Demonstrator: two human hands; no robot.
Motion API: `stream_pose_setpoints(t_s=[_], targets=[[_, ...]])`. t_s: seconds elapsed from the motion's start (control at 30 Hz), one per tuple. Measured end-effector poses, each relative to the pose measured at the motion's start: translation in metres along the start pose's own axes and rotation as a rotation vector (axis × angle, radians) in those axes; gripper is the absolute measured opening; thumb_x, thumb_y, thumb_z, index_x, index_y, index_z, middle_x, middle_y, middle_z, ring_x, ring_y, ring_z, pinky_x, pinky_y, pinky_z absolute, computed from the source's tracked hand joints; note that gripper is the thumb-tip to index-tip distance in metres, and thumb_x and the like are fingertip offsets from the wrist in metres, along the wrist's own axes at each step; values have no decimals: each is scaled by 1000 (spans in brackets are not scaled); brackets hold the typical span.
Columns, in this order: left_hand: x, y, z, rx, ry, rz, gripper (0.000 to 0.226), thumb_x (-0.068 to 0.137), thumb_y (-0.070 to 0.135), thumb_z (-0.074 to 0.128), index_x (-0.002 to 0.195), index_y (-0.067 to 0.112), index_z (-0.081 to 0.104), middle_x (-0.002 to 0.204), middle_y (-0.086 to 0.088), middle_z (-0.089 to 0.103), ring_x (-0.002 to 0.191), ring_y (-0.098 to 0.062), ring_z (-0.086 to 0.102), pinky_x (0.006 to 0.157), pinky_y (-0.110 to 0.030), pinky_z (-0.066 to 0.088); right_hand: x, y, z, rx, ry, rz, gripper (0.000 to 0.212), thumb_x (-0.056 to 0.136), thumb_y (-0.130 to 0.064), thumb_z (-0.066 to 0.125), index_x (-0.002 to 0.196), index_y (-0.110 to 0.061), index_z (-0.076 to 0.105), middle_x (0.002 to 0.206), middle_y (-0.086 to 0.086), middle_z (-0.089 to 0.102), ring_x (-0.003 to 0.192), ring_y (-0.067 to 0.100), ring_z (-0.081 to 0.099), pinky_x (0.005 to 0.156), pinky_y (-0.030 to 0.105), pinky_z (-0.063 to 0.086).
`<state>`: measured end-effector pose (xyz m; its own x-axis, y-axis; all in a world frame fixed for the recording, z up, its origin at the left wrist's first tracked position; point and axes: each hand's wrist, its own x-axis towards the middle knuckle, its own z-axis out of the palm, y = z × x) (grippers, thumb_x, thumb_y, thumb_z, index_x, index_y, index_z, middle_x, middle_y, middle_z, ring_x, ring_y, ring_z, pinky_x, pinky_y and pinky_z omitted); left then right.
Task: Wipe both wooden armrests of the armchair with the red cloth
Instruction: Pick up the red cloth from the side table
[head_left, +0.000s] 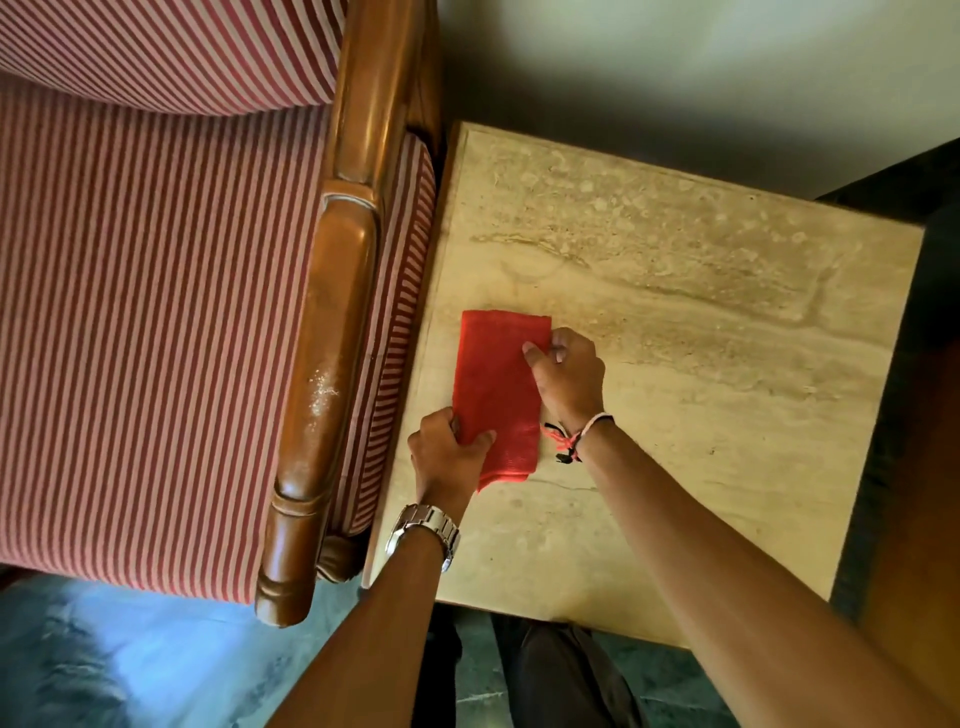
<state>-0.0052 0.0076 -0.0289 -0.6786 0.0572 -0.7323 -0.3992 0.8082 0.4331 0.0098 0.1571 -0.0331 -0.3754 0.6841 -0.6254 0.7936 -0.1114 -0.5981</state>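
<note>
Red cloth, folded into a narrow rectangle, lies flat on the beige stone top of a side table, close to the table's left edge and just beside the armchair. The person's left hand pinches the cloth's near left edge, thumb on top of the fabric and fingers curled at the side; a metal wristwatch sits on that wrist. The right hand grips the cloth's far right edge, thumb and fingertips closed on the fabric, with red and black threads and a pale band tied round the wrist. To the left stands the armchair with red-and-white striped upholstery, and its polished wooden armrest runs alongside the table edge, a pale scuffed or dusty patch showing on its upper surface. Neither hand touches the armrest. Dark trousers and a greenish marbled floor show below the table.
</note>
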Motion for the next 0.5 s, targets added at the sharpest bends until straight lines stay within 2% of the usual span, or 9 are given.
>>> stream_pose_setpoints(t_s=[0.03,0.07,0.13,0.17,0.2,0.23,0.37,0.43,0.5], targets=[[-3,2,-4,-11,-7,15,42,78,20,83,63,19,43,84,-15,65,81,-29,60,53,-17,42,0,0,-3,55,0,26,40,92,-13,71,59,-19,48,55,-7,48,54,10,47,55,19,38],[-8,5,-9,-23,-18,40,38,78,20,83,65,15,48,81,-13,63,78,-26,58,49,-12,39,-3,-3,-7,117,-8,51,39,91,-11,71,61,-20,48,58,-8,50,57,10,49,59,18,42],[-22,10,-21,-56,-51,92,25,80,20,82,76,10,59,81,-7,64,77,-22,59,48,-9,40,-12,-11,-16,262,-45,100,28,92,-8,70,70,-20,57,74,1,62,77,19,61,82,38,53],[-30,13,-27,-82,-65,114,22,80,20,82,81,12,62,81,-2,65,76,-18,60,48,-8,42,-18,-15,-21,324,-67,125,26,92,-7,69,72,-21,59,83,7,64,85,23,61,92,51,54],[-39,15,-34,-107,-69,139,21,80,20,82,83,15,62,79,3,63,73,-13,60,48,-7,44,-24,-21,-26,366,-82,139,26,93,-7,68,73,-21,59,87,9,63,88,24,61,95,57,53],[-47,19,-41,-124,-66,161,21,79,20,83,84,18,63,77,8,62,72,-9,59,48,-7,46,-29,-25,-30,411,-89,145,27,93,-6,66,72,-21,60,86,8,65,85,22,62,91,56,54],[-79,30,-88,-165,-58,221,27,74,27,87,89,24,65,79,11,64,76,-8,63,62,-22,56,-63,-51,-39,589,-122,101,25,95,-6,62,75,-21,63,67,-14,71,61,-1,67,69,26,50],[-91,29,-118,-223,-76,222,30,72,28,89,93,26,68,88,7,71,83,-13,70,72,-33,62,-88,-72,-35,626,-147,46,27,96,-7,62,73,-21,63,66,-16,71,60,-4,66,59,21,47],[-101,25,-152,-330,-96,197,33,68,27,91,95,26,71,94,3,77,88,-19,75,77,-42,65,-114,-98,-27,647,-165,-26,24,95,-8,64,75,-21,65,72,-12,71,65,-1,66,62,22,49]])
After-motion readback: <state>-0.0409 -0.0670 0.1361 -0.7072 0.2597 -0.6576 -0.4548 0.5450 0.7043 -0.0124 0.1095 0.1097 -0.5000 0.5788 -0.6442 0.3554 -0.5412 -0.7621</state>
